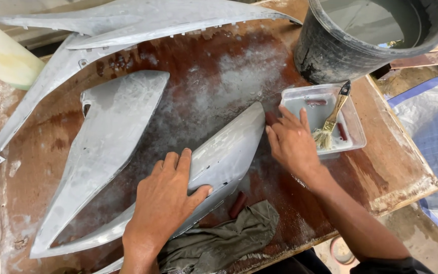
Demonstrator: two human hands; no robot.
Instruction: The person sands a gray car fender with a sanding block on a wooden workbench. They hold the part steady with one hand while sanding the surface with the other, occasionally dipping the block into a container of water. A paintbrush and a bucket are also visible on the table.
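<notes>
A grey, primer-coated curved body panel lies across the middle of a wet brown wooden board. My left hand presses flat on the panel's lower part, thumb hooked over its edge. At the panel's upper right tip my right hand pushes a small reddish-brown sanding piece against the surface; most of the piece is hidden under the fingers.
A second grey panel lies to the left, longer ones at the back. A black bucket of water stands back right. Beside it a clear tray holds a paintbrush. An olive rag lies near the front edge.
</notes>
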